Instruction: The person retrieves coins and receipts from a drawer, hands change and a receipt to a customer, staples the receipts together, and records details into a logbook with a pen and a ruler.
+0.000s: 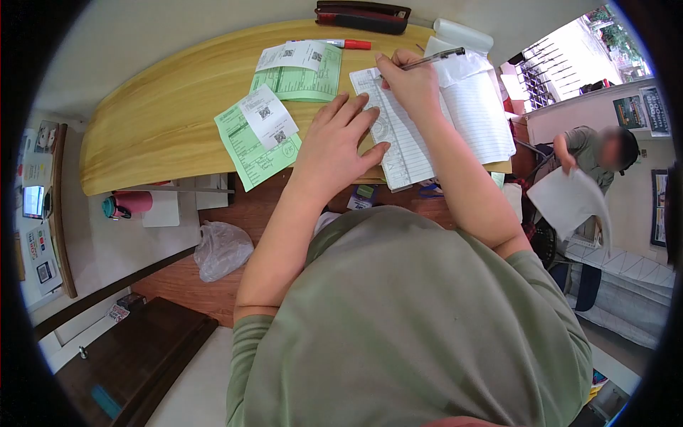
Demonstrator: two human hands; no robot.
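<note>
A lined notebook (480, 117) lies spread at the right end of the wooden desk. My right hand (415, 85) grips a dark, see-through pen (434, 58), resting at the top of the left page. Spread fingers of my left hand (340, 146) lie flat, their tips at that page's left edge, where a grey patterned strip (390, 139) runs down. Left of this hand is a green form (245, 153) with a white QR-code slip (267, 117) on it. Behind it lies a second green form (302, 84), also bearing a white slip (292, 55).
A red-capped marker (348, 44) lies behind the forms. A long black and dark red object (363, 17), perhaps a stapler, and a white roll (462, 34) sit at the back. At right, another person (590, 149) holds a large white sheet (569, 203). A plastic bag (222, 250) is below.
</note>
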